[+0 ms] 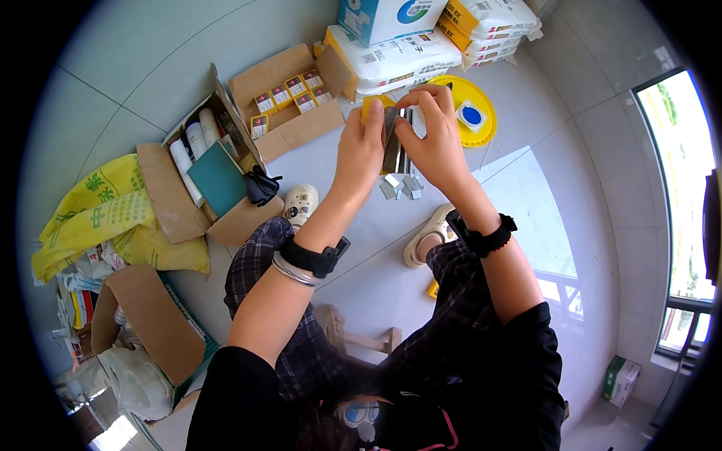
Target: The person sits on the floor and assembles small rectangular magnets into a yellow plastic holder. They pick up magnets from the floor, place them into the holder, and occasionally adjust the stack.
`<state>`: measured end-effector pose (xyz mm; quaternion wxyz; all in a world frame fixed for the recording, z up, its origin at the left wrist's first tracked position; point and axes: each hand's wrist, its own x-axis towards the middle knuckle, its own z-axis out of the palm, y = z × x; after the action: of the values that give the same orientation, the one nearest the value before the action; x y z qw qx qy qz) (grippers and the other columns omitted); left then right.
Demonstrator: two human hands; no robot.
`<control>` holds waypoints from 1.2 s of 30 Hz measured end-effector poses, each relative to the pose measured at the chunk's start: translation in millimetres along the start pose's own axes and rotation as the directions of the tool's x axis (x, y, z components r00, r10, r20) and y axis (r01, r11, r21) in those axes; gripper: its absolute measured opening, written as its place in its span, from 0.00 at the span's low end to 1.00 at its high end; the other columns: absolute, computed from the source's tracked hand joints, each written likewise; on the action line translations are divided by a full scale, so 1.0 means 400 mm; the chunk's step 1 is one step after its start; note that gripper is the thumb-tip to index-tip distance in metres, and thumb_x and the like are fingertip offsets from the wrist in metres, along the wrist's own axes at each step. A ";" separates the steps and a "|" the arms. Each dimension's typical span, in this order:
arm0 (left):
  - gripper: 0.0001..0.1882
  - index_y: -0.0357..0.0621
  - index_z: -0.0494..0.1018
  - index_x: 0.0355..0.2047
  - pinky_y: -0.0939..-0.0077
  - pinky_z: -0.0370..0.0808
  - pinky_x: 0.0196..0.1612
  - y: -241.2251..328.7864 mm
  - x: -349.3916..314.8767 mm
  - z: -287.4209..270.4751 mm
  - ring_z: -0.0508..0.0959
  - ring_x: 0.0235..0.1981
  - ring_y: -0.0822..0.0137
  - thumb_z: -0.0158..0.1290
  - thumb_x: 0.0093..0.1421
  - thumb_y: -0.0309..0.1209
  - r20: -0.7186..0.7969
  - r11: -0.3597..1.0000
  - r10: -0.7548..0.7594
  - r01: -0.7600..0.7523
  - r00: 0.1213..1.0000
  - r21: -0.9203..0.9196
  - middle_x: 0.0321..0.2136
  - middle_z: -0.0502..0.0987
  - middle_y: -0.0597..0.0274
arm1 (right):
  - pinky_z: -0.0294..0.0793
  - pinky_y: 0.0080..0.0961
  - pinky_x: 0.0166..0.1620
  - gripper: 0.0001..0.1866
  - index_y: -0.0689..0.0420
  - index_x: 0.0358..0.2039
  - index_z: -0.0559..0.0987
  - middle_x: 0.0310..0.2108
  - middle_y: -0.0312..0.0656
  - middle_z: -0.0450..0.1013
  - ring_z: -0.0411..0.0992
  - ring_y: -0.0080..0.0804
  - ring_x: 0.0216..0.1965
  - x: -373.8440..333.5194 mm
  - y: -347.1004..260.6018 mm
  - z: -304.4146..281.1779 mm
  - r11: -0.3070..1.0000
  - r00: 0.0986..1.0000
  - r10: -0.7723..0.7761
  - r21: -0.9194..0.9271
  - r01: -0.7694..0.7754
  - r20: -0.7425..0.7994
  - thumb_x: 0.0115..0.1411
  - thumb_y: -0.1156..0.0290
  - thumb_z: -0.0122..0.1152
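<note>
Out in front of me, above the floor, both hands are at a small yellow box (374,99) with ridged grey metal strips (392,143) that look like collated nails or staples. My left hand (362,143) is closed round the left side of the box. Curled over from the other side, my right hand (438,139) has its thumb and fingers pressed on the strips; its grip is partly hidden. Below the hands, several small flat grey pieces (402,188) lie loose on the tiled floor (361,240).
Beyond my left hand stands a cardboard box (301,128) with several small yellow-and-white boxes. A yellow round lid (485,124) lies beyond my right hand. White sacks (398,64) are stacked at the back. Another open carton (180,203) holds white rolls and a green case.
</note>
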<state>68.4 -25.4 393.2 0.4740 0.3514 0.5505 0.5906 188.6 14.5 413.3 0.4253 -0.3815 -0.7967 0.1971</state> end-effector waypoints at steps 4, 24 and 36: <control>0.24 0.37 0.68 0.34 0.78 0.65 0.30 0.002 -0.002 0.005 0.66 0.25 0.75 0.42 0.68 0.50 -0.028 0.998 0.055 -0.055 0.998 -0.025 0.22 0.68 0.65 | 0.69 0.36 0.46 0.11 0.59 0.35 0.74 0.41 0.48 0.65 0.68 0.48 0.43 0.003 -0.002 -0.005 0.998 1.000 0.029 0.049 -0.029 0.007 0.49 0.76 0.60; 0.24 0.38 0.67 0.30 0.80 0.63 0.25 0.016 -0.005 0.012 0.63 0.22 0.78 0.42 0.69 0.48 -0.014 0.988 0.116 -0.117 0.993 -0.100 0.20 0.65 0.70 | 0.59 0.39 0.54 0.16 0.55 0.43 0.79 0.48 0.46 0.66 0.63 0.45 0.52 -0.015 0.010 0.016 0.957 0.992 -0.117 -0.261 0.127 0.055 0.51 0.73 0.60; 0.23 0.35 0.69 0.35 0.81 0.64 0.26 0.005 -0.004 0.010 0.65 0.22 0.79 0.47 0.67 0.48 -0.028 0.994 0.086 -0.088 0.996 -0.070 0.20 0.68 0.68 | 0.61 0.37 0.50 0.14 0.59 0.40 0.78 0.44 0.46 0.66 0.65 0.42 0.50 -0.005 0.020 0.005 0.964 0.983 -0.151 -0.206 0.169 0.101 0.51 0.72 0.63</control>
<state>72.3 -25.4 395.9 0.4531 0.3503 0.5191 0.6344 191.1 17.9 406.0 0.3622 -0.3508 -0.8587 0.0912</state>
